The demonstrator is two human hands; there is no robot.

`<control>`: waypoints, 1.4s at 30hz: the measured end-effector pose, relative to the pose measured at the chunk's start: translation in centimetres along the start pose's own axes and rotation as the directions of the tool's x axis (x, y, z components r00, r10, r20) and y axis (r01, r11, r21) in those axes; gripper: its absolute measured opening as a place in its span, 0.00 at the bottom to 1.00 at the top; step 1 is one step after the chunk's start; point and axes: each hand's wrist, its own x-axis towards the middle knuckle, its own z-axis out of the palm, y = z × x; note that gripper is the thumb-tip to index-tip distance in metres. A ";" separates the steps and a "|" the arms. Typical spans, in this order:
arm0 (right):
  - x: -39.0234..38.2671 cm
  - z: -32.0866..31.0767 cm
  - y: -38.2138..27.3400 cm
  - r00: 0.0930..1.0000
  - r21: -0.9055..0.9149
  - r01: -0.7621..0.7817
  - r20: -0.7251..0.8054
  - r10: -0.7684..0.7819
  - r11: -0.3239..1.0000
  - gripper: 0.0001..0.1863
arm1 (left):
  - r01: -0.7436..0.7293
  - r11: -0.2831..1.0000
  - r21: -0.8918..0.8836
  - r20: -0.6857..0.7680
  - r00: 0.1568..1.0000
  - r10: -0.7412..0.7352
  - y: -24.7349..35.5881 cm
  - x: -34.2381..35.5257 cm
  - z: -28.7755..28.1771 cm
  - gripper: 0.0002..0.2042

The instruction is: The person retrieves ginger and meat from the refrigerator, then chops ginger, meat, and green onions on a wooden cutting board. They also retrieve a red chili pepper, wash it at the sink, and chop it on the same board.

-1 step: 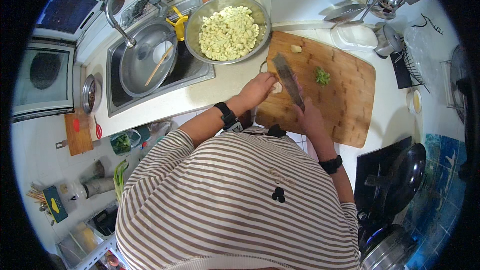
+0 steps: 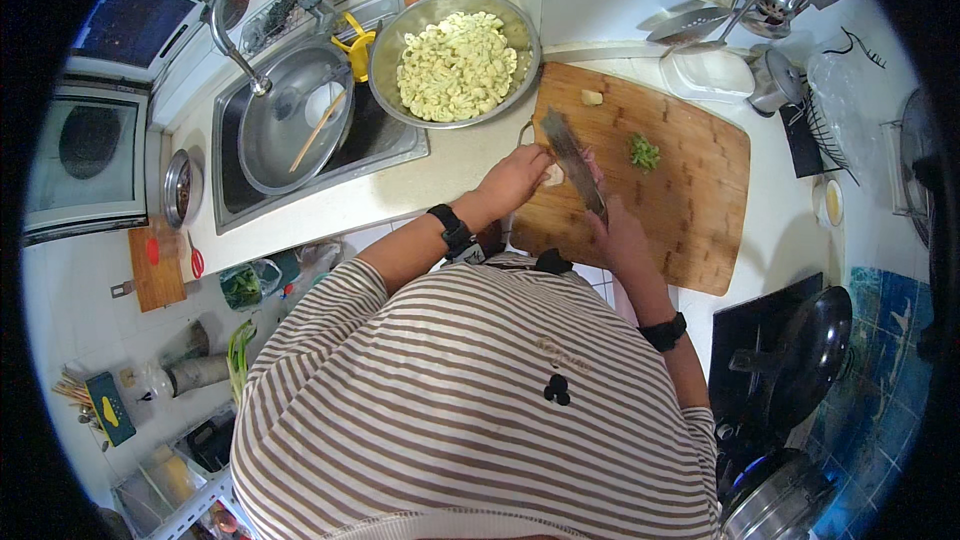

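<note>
My left hand (image 2: 518, 178) is closed at the left edge of the wooden cutting board (image 2: 690, 210). Its fingertips pinch a small pale piece of food (image 2: 553, 175), perhaps garlic or ginger. A broad-bladed kitchen knife (image 2: 572, 155) is gripped in my right hand (image 2: 618, 232), its blade slanting to the upper left, close beside the pale piece. Farther right on the board lies a small heap of chopped green herb or scallion (image 2: 644, 152). Another pale yellowish chunk (image 2: 592, 98) rests near the board's far edge.
A large steel bowl (image 2: 385, 65) of cauliflower florets (image 2: 458, 68) stands behind my left hand. The sink (image 2: 412, 145) at left holds a metal basin (image 2: 262, 175) with chopsticks. A black wok (image 2: 815, 355) sits at right, near a pot (image 2: 785, 505) over a blue flame.
</note>
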 end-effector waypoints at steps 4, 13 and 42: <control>-1.2 -1.3 -1.7 0.998 -0.067 0.059 0.002 -0.059 0.996 0.22 | 0.024 1.000 -0.001 0.033 0.999 -0.024 -0.1 0.0 0.0 0.14; -1.1 -1.7 -3.1 0.996 -0.141 0.077 0.057 -0.070 0.987 0.24 | 0.004 0.998 -0.060 -0.001 1.000 -0.004 0.0 0.0 0.0 0.15; -1.2 -0.5 0.0 0.971 -0.204 0.145 -0.161 -0.179 0.968 0.18 | -0.193 0.981 0.007 -0.215 0.958 0.190 4.9 3.0 -7.4 0.07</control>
